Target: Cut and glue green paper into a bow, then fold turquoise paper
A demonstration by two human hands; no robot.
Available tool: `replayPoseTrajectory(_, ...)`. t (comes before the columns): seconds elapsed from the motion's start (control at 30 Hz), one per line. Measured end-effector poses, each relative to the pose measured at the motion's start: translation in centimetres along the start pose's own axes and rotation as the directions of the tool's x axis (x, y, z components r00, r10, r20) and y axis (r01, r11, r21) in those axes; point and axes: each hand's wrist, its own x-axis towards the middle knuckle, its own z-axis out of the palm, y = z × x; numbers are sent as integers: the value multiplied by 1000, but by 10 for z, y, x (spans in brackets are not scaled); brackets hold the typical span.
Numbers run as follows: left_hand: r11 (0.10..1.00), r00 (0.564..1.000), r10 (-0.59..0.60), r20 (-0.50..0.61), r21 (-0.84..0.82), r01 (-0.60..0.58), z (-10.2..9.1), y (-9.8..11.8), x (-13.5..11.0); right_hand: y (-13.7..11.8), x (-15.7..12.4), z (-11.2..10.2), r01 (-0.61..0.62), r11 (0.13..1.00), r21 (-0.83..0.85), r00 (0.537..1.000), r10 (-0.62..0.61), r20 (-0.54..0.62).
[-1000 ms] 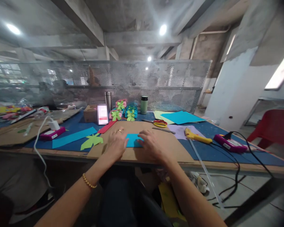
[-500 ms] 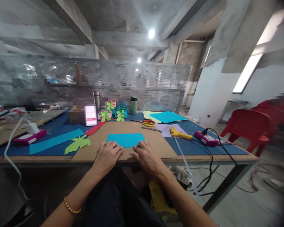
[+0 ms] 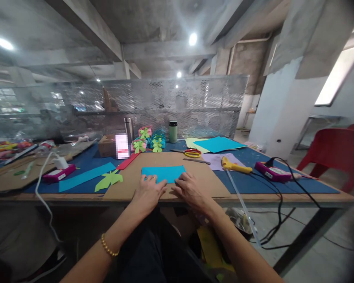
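A rectangular sheet of blue paper [image 3: 164,171] lies on a brown cardboard board [image 3: 212,182] in front of me. My left hand [image 3: 150,188] grips its near left edge, with curled fingers over the top and the thumb pointing right. At the near right corner, my right hand [image 3: 190,189] has its fingers bent and pressed together on the paper's edge. The hands hide most of that near edge, so I cannot tell whether it is folded. Beyond the board's far right are yellow-and-red scissors [image 3: 192,153] and a grey blade-like tool [image 3: 196,161].
To the right lie a yellow glue gun [image 3: 236,166] and a purple box [image 3: 273,171] with a black cable. Left are a blue strip [image 3: 87,177], a green paper bow [image 3: 109,180] and a red strip [image 3: 128,161]. Small bow-trimmed items [image 3: 157,144] and a green bottle [image 3: 173,131] stand behind.
The view has swung a little to the left, so the table appears farther right. My left fingers have shifted on the paper's near edge; both hands remain at the sheet.
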Motion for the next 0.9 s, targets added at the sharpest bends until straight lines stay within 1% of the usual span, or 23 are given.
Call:
replayPoseTrajectory(0.07,999,998,-23,51,39,21,-6,12,4,5,-1,9,30,998,54,999,-31,11)
replayPoseTrajectory(0.13,998,994,-49,97,49,44,-11,22,7,10,-4,14,41,996,79,999,-42,1)
replayPoseTrajectory(0.2,996,987,-86,133,39,81,-15,28,6,12,-5,14,41,995,91,999,-41,-4)
replayPoseTrajectory(0.27,989,975,-149,162,38,145,-19,27,3,12,-5,12,35,994,103,999,-34,-9)
replayPoseTrajectory(0.37,976,954,-218,207,49,213,-26,17,-5,10,-4,9,28,993,115,1000,-27,-8)
replayPoseTrajectory(0.57,958,936,-281,211,127,259,-33,-20,-32,7,-4,8,-11,994,104,1000,11,-6)
replayPoseTrajectory(0.63,959,937,-276,213,121,255,-37,-31,-34,6,-5,8,-14,995,96,1000,15,-10)
replayPoseTrajectory(0.7,959,942,-281,181,72,272,-42,-38,-25,6,-5,8,-16,996,90,1000,17,-13)
replayPoseTrajectory(0.77,945,937,-314,152,-51,324,-44,-37,-5,7,-5,9,-17,996,87,1000,19,-20)
replayPoseTrajectory(0.8,918,928,-326,182,-175,357,-43,-35,7,7,-5,10,-16,996,88,1000,18,-25)
replayPoseTrajectory(0.83,904,926,-302,226,-240,354,-39,-31,20,8,-5,11,-14,996,92,999,17,-30)
replayPoseTrajectory(0.9,885,915,-272,299,-295,360,-28,-21,43,8,-4,12,-14,995,100,999,17,-35)
